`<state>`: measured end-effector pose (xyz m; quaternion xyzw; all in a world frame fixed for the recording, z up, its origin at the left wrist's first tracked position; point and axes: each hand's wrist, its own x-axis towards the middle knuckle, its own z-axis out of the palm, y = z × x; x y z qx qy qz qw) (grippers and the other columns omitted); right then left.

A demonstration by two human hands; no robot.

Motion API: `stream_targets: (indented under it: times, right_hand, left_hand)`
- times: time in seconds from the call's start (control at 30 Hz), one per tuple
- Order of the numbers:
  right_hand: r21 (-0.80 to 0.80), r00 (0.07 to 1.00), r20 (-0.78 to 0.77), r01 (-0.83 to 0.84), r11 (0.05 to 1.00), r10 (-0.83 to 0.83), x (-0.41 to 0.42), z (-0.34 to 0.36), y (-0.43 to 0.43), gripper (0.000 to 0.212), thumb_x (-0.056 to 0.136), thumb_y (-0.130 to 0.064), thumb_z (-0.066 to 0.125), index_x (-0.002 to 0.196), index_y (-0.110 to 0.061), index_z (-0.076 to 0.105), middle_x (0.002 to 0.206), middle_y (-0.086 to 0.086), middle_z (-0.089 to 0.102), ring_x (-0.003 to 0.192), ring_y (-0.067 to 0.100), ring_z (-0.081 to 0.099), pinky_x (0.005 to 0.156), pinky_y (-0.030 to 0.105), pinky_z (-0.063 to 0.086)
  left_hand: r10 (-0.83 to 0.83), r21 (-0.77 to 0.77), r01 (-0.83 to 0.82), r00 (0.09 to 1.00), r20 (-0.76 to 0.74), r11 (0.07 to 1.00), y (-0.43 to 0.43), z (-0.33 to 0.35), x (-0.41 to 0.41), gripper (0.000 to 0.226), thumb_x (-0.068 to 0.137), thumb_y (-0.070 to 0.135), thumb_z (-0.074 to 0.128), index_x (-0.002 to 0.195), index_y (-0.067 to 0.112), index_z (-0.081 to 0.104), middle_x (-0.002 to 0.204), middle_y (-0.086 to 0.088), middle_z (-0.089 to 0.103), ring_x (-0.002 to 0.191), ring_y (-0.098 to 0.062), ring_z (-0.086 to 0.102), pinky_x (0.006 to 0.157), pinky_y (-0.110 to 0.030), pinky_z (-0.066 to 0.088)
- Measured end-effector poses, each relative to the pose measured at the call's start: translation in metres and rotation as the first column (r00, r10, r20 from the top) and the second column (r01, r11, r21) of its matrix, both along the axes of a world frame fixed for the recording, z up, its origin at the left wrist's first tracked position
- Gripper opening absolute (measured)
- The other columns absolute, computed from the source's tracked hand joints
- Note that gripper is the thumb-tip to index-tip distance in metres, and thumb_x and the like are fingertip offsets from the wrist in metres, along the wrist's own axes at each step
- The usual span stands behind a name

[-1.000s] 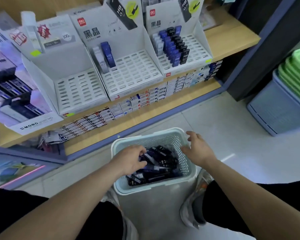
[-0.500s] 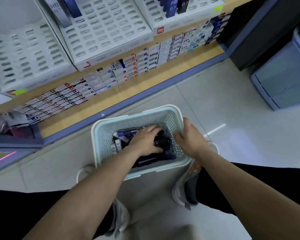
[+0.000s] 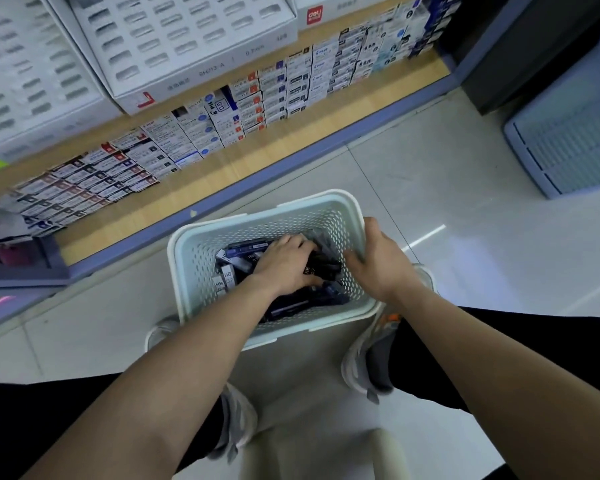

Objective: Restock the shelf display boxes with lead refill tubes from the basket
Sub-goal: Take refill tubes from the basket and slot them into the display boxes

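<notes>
the left hand [image 3: 286, 266] is down inside the basket [image 3: 257, 220], fingers and thumb curled round a bunch of black lead refill tubes [image 3: 323, 268], with more blue, black and white tubes lying loose beneath it and to its left. the right hand [image 3: 381, 263], just to the right of it, clasps the basket's right wall, fingers hooked inside and thumb along the rim. beyond both hands, the white display boxes [image 3: 187, 46] stand on the shelf [image 3: 291, 147] behind rows of small packets [image 3: 257, 98].
</notes>
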<state>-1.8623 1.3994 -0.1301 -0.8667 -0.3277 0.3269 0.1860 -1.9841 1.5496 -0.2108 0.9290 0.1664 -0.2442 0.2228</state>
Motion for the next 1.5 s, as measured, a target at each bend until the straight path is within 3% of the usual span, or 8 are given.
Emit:
stream_targets:
  times: [0.33,0.63,0.77,0.9,1.1,1.2,1.3,1.5]
  right_hand:
    - [-0.025,1.0,-0.008,0.019,1.0,-0.02,0.0,-0.001,0.0,0.03,0.095,-0.025,0.053,0.114,-0.015,0.033,0.079,0.002,0.048,0.069,0.03,0.051,0.059,0.036,0.036]
    - [-0.036,1.0,-0.007,0.015,0.999,-0.015,0.001,-0.002,0.001,0.03,0.093,-0.026,0.053,0.112,-0.015,0.032,0.083,0.009,0.054,0.072,0.035,0.054,0.061,0.038,0.041]
    - [-0.065,0.999,-0.039,-0.005,0.998,0.003,0.004,0.001,0.001,0.031,0.094,-0.027,0.053,0.114,-0.015,0.033,0.089,0.01,0.056,0.074,0.032,0.055,0.063,0.037,0.042]
    - [-0.093,1.0,-0.026,-0.02,0.995,0.017,0.009,0.011,0.002,0.044,0.094,-0.037,0.056,0.128,-0.014,0.039,0.108,0.011,0.058,0.087,0.03,0.058,0.071,0.037,0.045]
    - [0.042,0.994,0.097,0.04,0.998,-0.044,0.013,0.053,0.013,0.06,0.095,-0.042,0.056,0.145,-0.014,0.038,0.133,0.009,0.055,0.115,0.029,0.057,0.095,0.039,0.047]
    - [0.174,0.999,-0.033,0.034,0.984,-0.029,0.006,0.096,0.029,0.047,0.096,-0.045,0.058,0.136,-0.021,0.048,0.117,-0.002,0.062,0.103,0.02,0.063,0.089,0.035,0.049]
    - [0.328,0.962,-0.272,0.088,0.94,0.005,-0.008,0.143,0.043,0.026,0.096,-0.042,0.061,0.115,-0.025,0.06,0.096,-0.003,0.069,0.081,0.015,0.07,0.083,0.046,0.055]
    - [0.488,0.863,-0.499,0.201,0.849,0.082,-0.021,0.227,0.052,0.007,0.091,-0.01,0.071,0.097,-0.009,0.067,0.073,0.01,0.068,0.063,0.016,0.066,0.064,0.029,0.058]
  left_hand:
    - [0.022,-0.043,-0.026,0.994,-0.105,0.999,0.0,0.013,0.012,0.082,0.081,0.063,0.069,0.144,0.019,0.043,0.138,-0.003,0.049,0.118,-0.031,0.056,0.088,-0.04,0.049]
    - [0.119,-0.251,-0.152,0.982,-0.144,0.956,-0.012,0.017,0.013,0.063,0.088,0.052,0.067,0.14,0.021,0.048,0.129,-0.007,0.062,0.112,-0.029,0.061,0.088,-0.039,0.052]
    - [0.265,-0.397,-0.306,0.952,-0.156,0.866,-0.005,0.027,0.009,0.057,0.085,0.054,0.071,0.131,0.023,0.056,0.122,0.001,0.065,0.106,-0.02,0.061,0.092,-0.038,0.051]
    - [0.421,-0.492,-0.446,0.891,-0.169,0.747,0.003,0.053,0.0,0.058,0.091,0.04,0.071,0.139,0.016,0.05,0.135,0.002,0.059,0.12,-0.018,0.056,0.101,-0.032,0.044]
    - [0.572,-0.619,-0.502,0.814,-0.103,0.604,0.01,0.127,-0.016,0.032,0.093,0.033,0.069,0.121,0.017,0.063,0.111,0.003,0.071,0.102,-0.017,0.065,0.085,-0.026,0.047]
    - [0.636,-0.669,-0.493,0.77,-0.038,0.557,0.014,0.171,-0.024,0.02,0.091,0.038,0.071,0.103,0.022,0.067,0.094,0.005,0.074,0.092,-0.016,0.069,0.086,-0.032,0.05]
    - [0.685,-0.718,-0.463,0.728,0.027,0.52,0.018,0.22,-0.032,0.034,0.081,0.052,0.074,0.105,0.029,0.07,0.099,0.004,0.075,0.098,-0.019,0.069,0.099,-0.044,0.049]
    - [0.741,-0.78,-0.389,0.658,0.138,0.49,0.014,0.297,-0.05,0.021,0.094,0.028,0.069,0.113,0.018,0.07,0.105,-0.006,0.076,0.097,-0.021,0.071,0.099,-0.048,0.051]
